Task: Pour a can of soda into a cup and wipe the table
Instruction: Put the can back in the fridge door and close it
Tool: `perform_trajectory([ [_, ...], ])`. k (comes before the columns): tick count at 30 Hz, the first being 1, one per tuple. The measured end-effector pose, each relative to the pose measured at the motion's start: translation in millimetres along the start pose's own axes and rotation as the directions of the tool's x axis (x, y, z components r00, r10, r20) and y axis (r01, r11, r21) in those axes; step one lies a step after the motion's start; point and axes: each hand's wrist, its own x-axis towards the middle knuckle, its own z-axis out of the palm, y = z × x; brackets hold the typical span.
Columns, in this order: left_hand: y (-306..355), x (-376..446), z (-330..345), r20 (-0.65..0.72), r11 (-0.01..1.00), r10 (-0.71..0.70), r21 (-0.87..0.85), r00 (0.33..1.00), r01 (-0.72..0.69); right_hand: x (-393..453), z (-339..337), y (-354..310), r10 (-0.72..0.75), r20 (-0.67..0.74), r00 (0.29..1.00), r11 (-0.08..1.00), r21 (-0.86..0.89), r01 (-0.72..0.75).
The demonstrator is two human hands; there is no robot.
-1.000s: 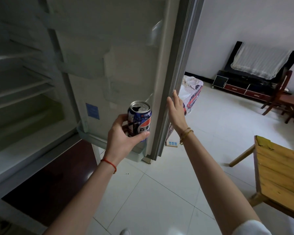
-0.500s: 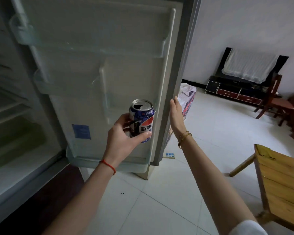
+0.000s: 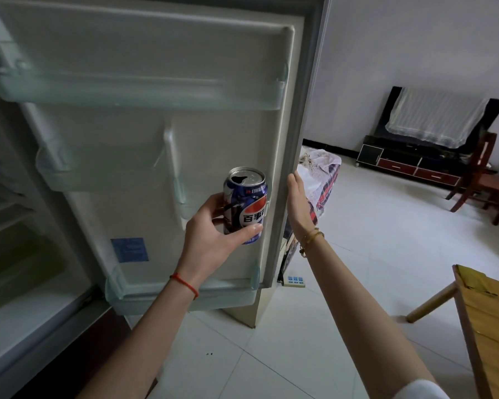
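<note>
I see left hand gripping opened soda can | right hand flat on fridge door edge, fingertips hidden | table cut off

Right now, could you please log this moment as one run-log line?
left hand: grips opened soda can upright | right hand: flat on fridge door edge | door: open | pour: not begun

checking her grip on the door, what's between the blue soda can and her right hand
In the head view, only the grey edge of the open fridge door lies between the blue soda can, gripped by the left hand, and the flat right hand.
</note>
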Motion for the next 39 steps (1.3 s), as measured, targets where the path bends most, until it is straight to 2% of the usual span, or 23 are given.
perform_trajectory([
  [7, 4, 32, 20, -0.136, 0.998, 0.004, -0.054, 0.991, -0.011, 41, -3, 13, -0.030, 0.056, 0.998, 0.998, 0.050, 0.027],
  [13, 10, 68, 26, -0.256, 0.999, 0.027, -0.035, 0.966, -0.038, 64, -2, 21, -0.043, 0.123, 0.991, 0.995, 0.091, 0.031],
  [19, 6, 96, 31, -0.332, 0.999, -0.021, 0.029, 0.943, 0.033, 86, -7, 29, -0.063, 0.204, 0.977, 0.992, 0.116, 0.040],
  [27, -3, 122, 30, -0.324, 0.977, -0.092, 0.153, 0.942, 0.148, 95, -17, 36, -0.106, 0.243, 0.964, 0.988, 0.136, 0.074],
  [35, -14, 141, 20, -0.193, 0.916, -0.174, 0.328, 0.966, 0.230, 100, -16, 40, -0.105, 0.205, 0.973, 0.985, 0.158, 0.073],
  [39, -22, 147, 16, -0.141, 0.903, -0.219, 0.347, 0.965, 0.255, 102, -14, 42, -0.101, 0.200, 0.975, 0.985, 0.158, 0.069],
])
